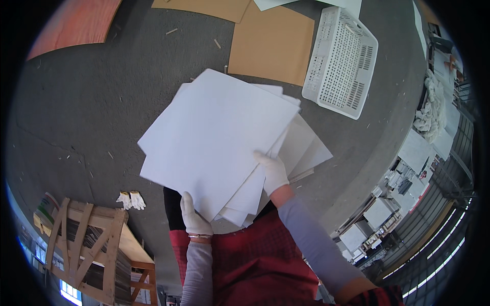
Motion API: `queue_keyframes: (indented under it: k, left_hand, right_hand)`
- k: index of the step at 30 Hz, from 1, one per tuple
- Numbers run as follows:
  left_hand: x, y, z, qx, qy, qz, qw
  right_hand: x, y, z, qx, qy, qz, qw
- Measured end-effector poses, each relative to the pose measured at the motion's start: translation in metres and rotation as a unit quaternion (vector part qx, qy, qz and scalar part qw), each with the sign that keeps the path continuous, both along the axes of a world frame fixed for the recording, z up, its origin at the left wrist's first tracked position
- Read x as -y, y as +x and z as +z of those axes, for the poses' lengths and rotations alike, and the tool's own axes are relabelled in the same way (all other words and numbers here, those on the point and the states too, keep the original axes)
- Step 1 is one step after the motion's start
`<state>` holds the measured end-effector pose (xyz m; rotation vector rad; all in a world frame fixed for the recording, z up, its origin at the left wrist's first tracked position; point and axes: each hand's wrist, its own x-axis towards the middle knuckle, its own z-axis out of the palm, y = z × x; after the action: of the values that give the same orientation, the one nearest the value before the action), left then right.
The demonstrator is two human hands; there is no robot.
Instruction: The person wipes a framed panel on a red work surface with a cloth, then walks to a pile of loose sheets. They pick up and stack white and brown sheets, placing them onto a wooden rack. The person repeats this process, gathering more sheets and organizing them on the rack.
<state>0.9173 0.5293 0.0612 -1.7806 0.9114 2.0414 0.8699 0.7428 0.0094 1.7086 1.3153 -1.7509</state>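
Note:
In front of me is a fanned-out pile of white sheets point(219, 127), stiff and flat-looking, turned at different angles. My left hand point(195, 217), in a white glove, grips the near edge of the upper sheets, with its thumb up along the edge and its fingers hidden underneath. On the right side, my gloved right hand point(273, 173) is closed on the edge of the top sheets, thumb lying on the upper face. Greyer sheets point(301, 143) stick out from under the pile beyond that hand. How many sheets each hand holds cannot be made out.
A white perforated plastic basket point(312, 76) stands at the far right, beside brown cardboard sheets point(270, 46). A reddish board point(76, 28) lies far left. White gloves point(131, 200) rest on the grey floor near a wooden crate point(84, 245). Cluttered tables point(413, 150) line the right.

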Motion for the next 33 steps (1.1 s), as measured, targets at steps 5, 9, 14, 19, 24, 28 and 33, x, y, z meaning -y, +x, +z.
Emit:
queue_keyframes:
  k: [5, 9, 14, 19, 24, 28, 33]
  left_hand:
    - [-0.002, 0.019, -0.035, 0.068, -0.113, -0.253, 0.958]
    - [0.016, 0.055, -0.101, 0.142, -0.024, -0.419, 0.896]
    - [0.029, 0.044, -0.128, 0.175, 0.008, -0.472, 0.864]
    - [0.069, 0.098, -0.188, 0.185, -0.085, -0.543, 0.815]
    - [0.044, 0.040, -0.153, 0.286, -0.197, -0.609, 0.713]
    - [0.069, 0.047, -0.180, 0.205, -0.061, -0.442, 0.871]
    - [0.097, 0.027, -0.212, 0.199, 0.088, -0.389, 0.895]
  right_hand:
    - [0.006, 0.063, 0.036, 0.018, 0.064, -0.168, 0.984]
    - [-0.003, 0.077, 0.054, 0.096, -0.075, -0.114, 0.986]
    - [-0.066, 0.031, 0.098, 0.231, -0.204, 0.380, 0.872]
    - [-0.153, -0.036, 0.048, -0.032, 0.404, 0.623, 0.669]
    - [-0.227, -0.067, -0.066, 0.182, 0.355, 0.704, 0.588]
    - [-0.247, -0.064, -0.119, 0.201, 0.222, 0.681, 0.668]
    - [-0.249, -0.058, -0.147, 0.107, 0.180, 0.635, 0.743]
